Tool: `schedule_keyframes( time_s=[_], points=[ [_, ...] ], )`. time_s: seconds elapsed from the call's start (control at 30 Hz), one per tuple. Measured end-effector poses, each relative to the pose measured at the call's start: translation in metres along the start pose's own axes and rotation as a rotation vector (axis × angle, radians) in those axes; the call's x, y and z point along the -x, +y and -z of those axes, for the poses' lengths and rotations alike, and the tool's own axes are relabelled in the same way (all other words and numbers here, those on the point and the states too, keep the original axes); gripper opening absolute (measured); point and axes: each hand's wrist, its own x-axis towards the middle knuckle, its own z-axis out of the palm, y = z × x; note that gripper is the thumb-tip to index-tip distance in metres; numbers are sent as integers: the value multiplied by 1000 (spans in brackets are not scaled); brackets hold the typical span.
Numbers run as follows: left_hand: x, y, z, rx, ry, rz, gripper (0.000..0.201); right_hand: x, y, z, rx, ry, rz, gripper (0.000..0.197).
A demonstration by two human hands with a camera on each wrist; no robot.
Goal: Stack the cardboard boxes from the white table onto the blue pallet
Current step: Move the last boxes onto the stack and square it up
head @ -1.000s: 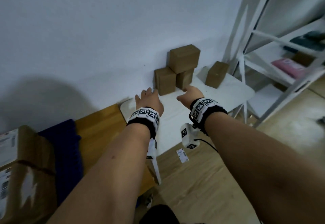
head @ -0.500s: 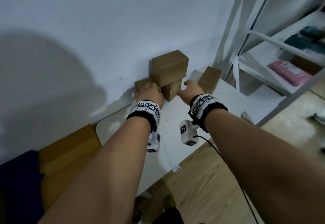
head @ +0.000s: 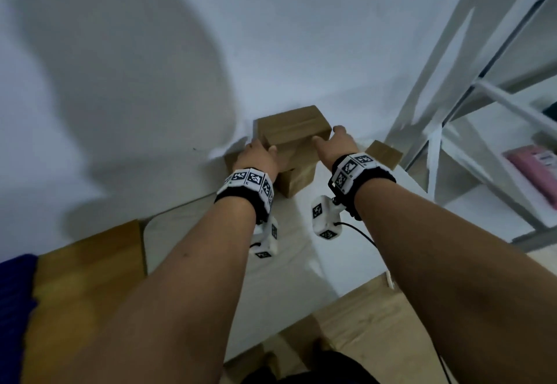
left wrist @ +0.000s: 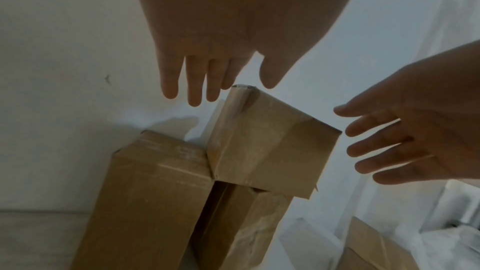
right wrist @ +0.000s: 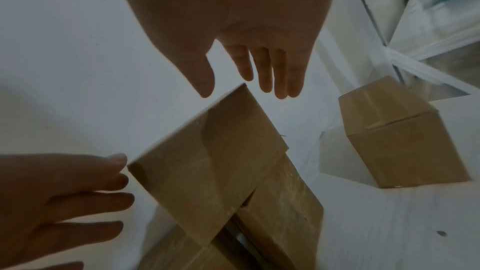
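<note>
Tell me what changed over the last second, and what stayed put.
Both hands reached forward from the table's middle to the stack: the left hand and right hand now flank the top box, fingers straight, not yet gripping. The lower boxes and the lone box stayed in place.

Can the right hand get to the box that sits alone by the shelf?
Probably yes. The lone box stands apart on the white table, nothing between it and the open right hand.

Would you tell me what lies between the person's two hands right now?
The top cardboard box of the stack sits between the left hand and the right hand. Both wrist views show open fingers flanking it, with a small gap on either side.
</note>
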Motion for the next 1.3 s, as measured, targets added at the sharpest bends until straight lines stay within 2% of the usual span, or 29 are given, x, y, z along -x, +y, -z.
schedule_keyframes(
  time_s=[0.2, 0.37, 0.63, 0.73, 0.97, 1.13, 1.3],
  points=[
    [0, 18, -10, 116, 28, 104, 47, -32, 5, 2, -12, -101, 61, 50],
    [11, 29, -16, 213, 77, 188, 48, -40, 10, 11, -26, -104, 105, 51],
    [54, 25, -8, 364, 397, 220, 45, -21, -7, 26, -78, -106, 269, 63],
    [74, 8, 3, 350, 487, 251, 43, 1, -19, 19, -99, -153, 327, 65],
    [122, -52, 20, 451, 558, 390, 26, 59, -37, -23, 2, -301, 473, 65],
    [163, -104, 12, 479, 537, 484, 29, 103, -36, -62, -75, -395, 470, 54],
    [198, -160, -21, 447, 424, 624, 23, 145, -10, -106, -55, -510, 378, 71]
  ],
)
